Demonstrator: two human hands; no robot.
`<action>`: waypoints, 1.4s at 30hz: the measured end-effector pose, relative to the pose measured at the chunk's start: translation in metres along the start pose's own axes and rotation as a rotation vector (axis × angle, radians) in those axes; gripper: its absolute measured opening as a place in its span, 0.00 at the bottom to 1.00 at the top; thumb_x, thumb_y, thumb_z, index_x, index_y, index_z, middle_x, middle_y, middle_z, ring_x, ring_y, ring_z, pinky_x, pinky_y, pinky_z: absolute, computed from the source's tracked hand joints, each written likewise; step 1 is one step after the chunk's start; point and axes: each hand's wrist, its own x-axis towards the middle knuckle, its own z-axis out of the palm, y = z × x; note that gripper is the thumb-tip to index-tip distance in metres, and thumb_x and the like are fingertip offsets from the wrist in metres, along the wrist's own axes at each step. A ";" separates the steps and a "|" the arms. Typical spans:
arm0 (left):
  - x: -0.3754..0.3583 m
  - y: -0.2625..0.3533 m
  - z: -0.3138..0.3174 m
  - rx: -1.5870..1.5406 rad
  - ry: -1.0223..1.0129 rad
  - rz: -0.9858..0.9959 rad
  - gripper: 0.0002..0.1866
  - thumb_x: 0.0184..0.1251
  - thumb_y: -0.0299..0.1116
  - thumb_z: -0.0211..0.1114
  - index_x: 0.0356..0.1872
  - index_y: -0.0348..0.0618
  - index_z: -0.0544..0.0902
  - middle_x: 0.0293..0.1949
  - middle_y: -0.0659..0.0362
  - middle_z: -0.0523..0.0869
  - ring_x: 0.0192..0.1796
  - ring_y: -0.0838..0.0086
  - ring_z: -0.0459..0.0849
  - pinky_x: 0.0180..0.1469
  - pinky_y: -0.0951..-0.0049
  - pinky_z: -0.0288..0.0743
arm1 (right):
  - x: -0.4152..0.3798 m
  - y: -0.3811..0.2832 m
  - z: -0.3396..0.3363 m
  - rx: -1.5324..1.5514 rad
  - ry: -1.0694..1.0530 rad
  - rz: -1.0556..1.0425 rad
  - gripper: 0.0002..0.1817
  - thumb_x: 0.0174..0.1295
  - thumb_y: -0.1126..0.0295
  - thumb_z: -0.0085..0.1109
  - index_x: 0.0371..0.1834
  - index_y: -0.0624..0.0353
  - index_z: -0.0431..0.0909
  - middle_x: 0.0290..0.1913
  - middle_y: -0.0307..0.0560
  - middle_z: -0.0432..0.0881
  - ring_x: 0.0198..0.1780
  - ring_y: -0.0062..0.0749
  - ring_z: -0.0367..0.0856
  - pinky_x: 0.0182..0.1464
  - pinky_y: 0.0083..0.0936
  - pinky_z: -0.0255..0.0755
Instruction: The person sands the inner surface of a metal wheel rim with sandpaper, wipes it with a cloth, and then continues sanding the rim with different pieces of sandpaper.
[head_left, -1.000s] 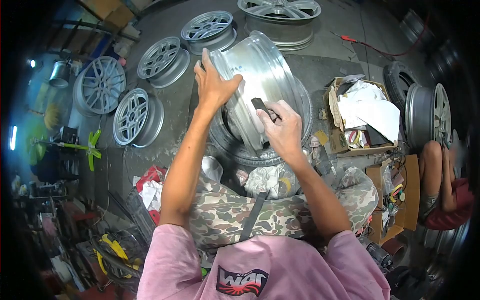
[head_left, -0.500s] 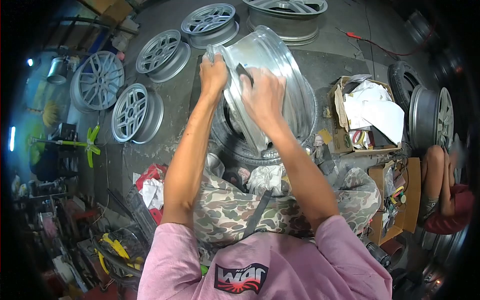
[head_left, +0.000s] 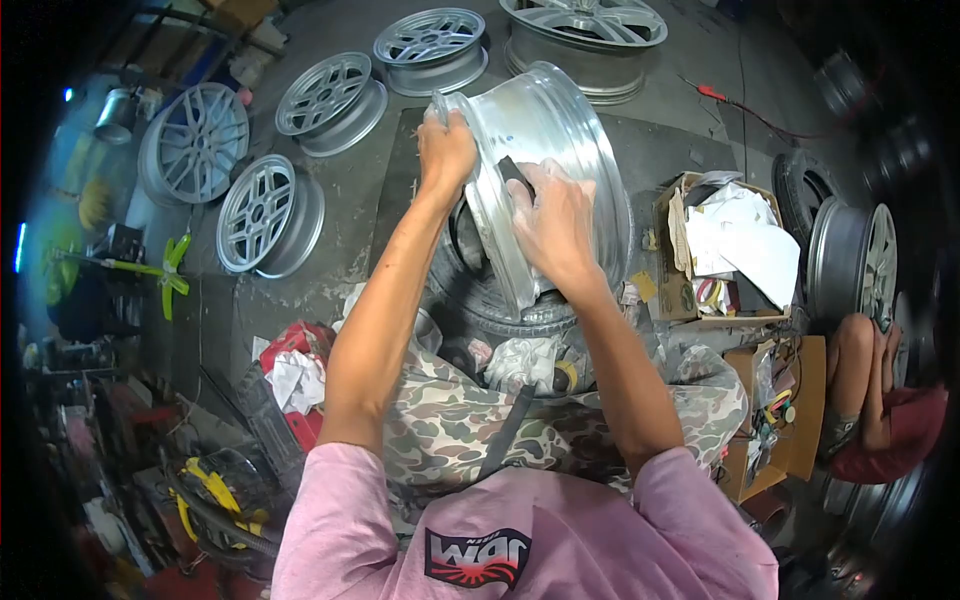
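At frame centre, the right hand presses a dark sanding pad against the polished alloy rim, which stands tilted on a tyre. Just above, the left hand is clamped over the rim's upper edge. Four silver wheels lie on the floor across the upper left.

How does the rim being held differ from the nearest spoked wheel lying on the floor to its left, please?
The held rim stands tilted on a tyre, barrel showing; the floor wheel lies flat, spokes up. The rim is gripped by the left hand; the floor wheel is untouched. Both are silver metal.
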 end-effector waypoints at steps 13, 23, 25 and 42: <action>-0.004 0.009 0.001 -0.054 -0.042 0.039 0.28 0.78 0.40 0.53 0.70 0.27 0.73 0.64 0.28 0.78 0.68 0.37 0.77 0.72 0.50 0.68 | 0.035 0.003 0.005 -0.028 -0.048 -0.074 0.14 0.70 0.65 0.60 0.50 0.61 0.88 0.45 0.63 0.87 0.51 0.62 0.84 0.57 0.51 0.67; -0.003 0.004 0.001 -0.011 -0.054 0.028 0.31 0.78 0.41 0.53 0.72 0.27 0.71 0.65 0.28 0.76 0.69 0.36 0.75 0.73 0.49 0.67 | 0.040 0.007 0.008 -0.003 -0.017 -0.064 0.13 0.69 0.65 0.61 0.50 0.58 0.88 0.48 0.57 0.87 0.52 0.58 0.84 0.55 0.52 0.66; 0.001 0.003 -0.002 -0.030 -0.029 0.041 0.30 0.78 0.41 0.53 0.70 0.26 0.72 0.64 0.28 0.77 0.68 0.36 0.76 0.73 0.48 0.67 | 0.071 0.006 0.023 -0.096 -0.028 -0.132 0.12 0.69 0.66 0.61 0.49 0.58 0.88 0.47 0.57 0.87 0.51 0.57 0.84 0.54 0.50 0.67; 0.004 -0.001 -0.006 -0.070 -0.067 0.037 0.30 0.77 0.41 0.53 0.69 0.24 0.72 0.63 0.27 0.78 0.69 0.37 0.76 0.73 0.50 0.67 | 0.034 0.005 0.012 -0.004 -0.077 -0.065 0.14 0.70 0.65 0.61 0.53 0.57 0.88 0.47 0.58 0.87 0.50 0.56 0.86 0.54 0.45 0.72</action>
